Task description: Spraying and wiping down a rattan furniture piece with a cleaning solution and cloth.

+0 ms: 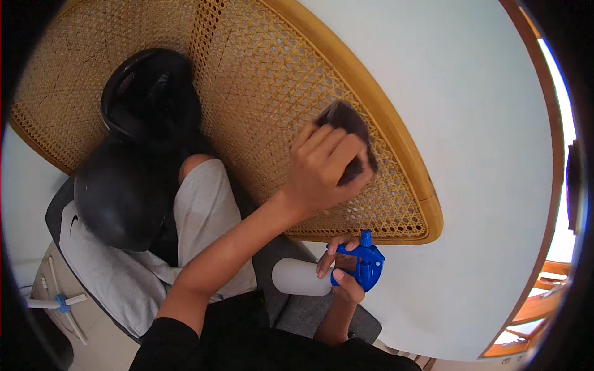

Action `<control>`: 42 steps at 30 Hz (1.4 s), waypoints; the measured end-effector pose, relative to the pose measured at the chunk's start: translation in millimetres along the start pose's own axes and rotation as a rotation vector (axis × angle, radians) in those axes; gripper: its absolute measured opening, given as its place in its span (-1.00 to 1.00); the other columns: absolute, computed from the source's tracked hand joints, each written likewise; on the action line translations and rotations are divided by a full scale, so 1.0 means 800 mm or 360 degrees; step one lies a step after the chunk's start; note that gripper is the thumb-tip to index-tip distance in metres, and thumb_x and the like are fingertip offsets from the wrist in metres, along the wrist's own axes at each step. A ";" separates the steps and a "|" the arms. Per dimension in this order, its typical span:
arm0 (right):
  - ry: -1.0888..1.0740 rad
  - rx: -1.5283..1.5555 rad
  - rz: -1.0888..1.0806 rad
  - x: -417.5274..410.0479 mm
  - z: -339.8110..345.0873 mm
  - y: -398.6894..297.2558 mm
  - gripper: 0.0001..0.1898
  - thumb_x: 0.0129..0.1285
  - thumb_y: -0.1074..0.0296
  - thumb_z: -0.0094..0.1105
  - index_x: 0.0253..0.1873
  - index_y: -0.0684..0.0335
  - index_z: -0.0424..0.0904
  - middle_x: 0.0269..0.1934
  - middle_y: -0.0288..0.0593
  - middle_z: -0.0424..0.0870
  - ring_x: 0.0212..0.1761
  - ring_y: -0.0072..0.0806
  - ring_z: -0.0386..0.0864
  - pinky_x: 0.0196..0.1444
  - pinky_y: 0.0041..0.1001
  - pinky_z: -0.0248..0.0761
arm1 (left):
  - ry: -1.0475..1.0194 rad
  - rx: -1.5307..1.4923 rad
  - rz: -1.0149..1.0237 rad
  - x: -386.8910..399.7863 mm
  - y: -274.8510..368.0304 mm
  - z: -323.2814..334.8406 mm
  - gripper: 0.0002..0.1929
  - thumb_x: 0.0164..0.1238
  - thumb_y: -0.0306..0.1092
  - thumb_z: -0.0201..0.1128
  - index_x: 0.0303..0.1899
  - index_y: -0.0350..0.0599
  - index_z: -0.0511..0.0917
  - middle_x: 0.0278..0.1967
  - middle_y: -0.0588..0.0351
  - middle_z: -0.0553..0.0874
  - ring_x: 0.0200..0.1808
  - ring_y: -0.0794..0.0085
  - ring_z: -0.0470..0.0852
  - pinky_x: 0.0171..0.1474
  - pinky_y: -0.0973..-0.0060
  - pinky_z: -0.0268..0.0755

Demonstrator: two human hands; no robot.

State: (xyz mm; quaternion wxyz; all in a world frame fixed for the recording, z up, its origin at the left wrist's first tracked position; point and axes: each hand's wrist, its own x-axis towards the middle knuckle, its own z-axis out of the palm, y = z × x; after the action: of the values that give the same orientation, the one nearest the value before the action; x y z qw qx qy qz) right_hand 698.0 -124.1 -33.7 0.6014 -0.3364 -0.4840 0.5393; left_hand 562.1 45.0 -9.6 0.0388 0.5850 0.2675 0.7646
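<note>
My left hand (pixel 325 162) is closed around a dark cloth (pixel 345 116), slightly blurred, and holds it against the woven cane panel (pixel 260 106) near its curved wooden frame (pixel 394 116). Below the panel's lower corner, my right hand (pixel 345 269) grips the blue trigger head (pixel 371 266) of a spray bottle. The bottle's white translucent body (pixel 301 277) lies sideways, pointing left, over dark grey upholstery. Its blue nozzle points up towards the panel's lower edge.
Black rounded objects (pixel 120 199), whose kind I cannot tell, lie at the left against the cane and over light grey shorts (pixel 204 199). A white surface (pixel 464 185) extends right of the frame. White rods with a blue joint (pixel 61 303) are at lower left.
</note>
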 end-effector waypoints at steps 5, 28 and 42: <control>-0.0075 -0.0069 0.0006 0.005 0.011 -0.001 -0.45 0.02 0.63 0.35 0.14 0.30 0.36 -0.04 0.19 0.51 -0.42 -0.23 0.66 -0.29 -0.31 0.56 | -0.0330 0.0161 -0.0210 -0.081 -0.012 -0.016 -0.76 0.02 -0.30 0.42 -0.39 0.01 0.46 -0.44 0.16 0.57 -0.35 0.20 0.59 -0.20 0.30 0.33; -0.0003 -0.0194 0.0033 0.018 0.021 -0.004 -0.47 0.03 0.62 0.35 0.14 0.26 0.37 -0.04 0.14 0.53 -0.44 -0.27 0.65 -0.31 -0.35 0.54 | 0.0166 -0.0216 0.0065 0.052 -0.012 -0.002 -0.79 -0.11 -0.50 0.43 -0.44 -0.02 0.55 -0.53 0.21 0.61 -0.47 0.27 0.58 -0.32 0.36 0.37; -0.0069 -0.0111 0.0074 0.028 0.035 0.012 -0.47 0.06 0.65 0.33 0.16 0.27 0.38 -0.03 0.15 0.53 -0.44 -0.28 0.65 -0.33 -0.33 0.57 | 0.0243 -0.0104 -0.0757 -0.061 -0.038 -0.029 -0.78 0.02 -0.52 0.40 -0.33 -0.13 0.51 -0.44 0.09 0.67 -0.41 0.23 0.68 -0.32 0.39 0.50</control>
State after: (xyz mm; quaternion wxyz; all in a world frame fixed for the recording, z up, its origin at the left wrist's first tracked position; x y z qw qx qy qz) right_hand 667.3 -103.9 -29.1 0.5661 -0.3567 -0.5075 0.5429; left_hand 548.6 44.5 -70.2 0.2162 0.4446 0.3750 0.7842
